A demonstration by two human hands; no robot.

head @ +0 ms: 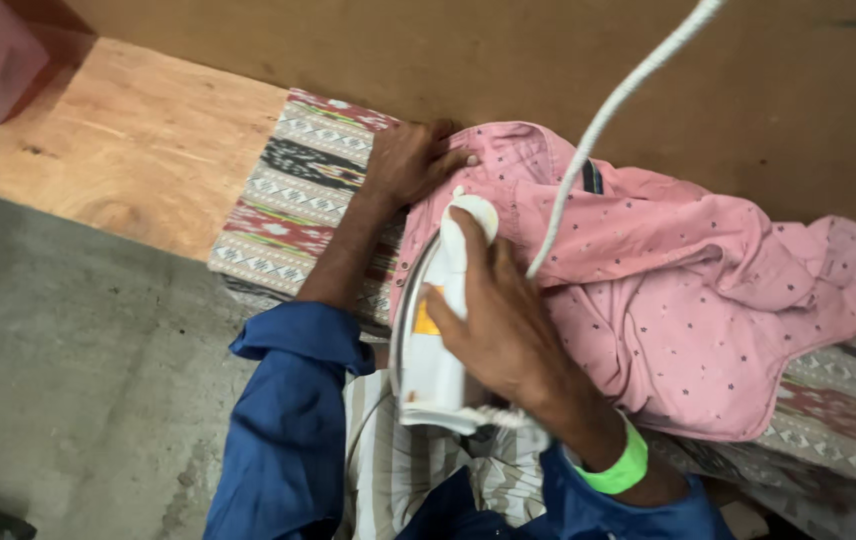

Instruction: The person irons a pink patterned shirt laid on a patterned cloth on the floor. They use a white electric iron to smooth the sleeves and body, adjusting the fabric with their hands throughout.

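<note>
Right hand (503, 320) closed around the handle of a white iron (436, 330) — iron sits on the near-left edge of a pink dotted shirt (668, 290). Left hand (410, 162) open, palm flat, pressing the shirt's far-left edge. Shirt lies crumpled on a patterned cloth (293, 200) covering the tabletop (138, 140). White cord (608, 110) rises from the iron.

Grey concrete floor (68, 350); plywood platform (138, 150); brown board wall (448, 50); patterned woven cloth (298, 190) covering bench.
</note>
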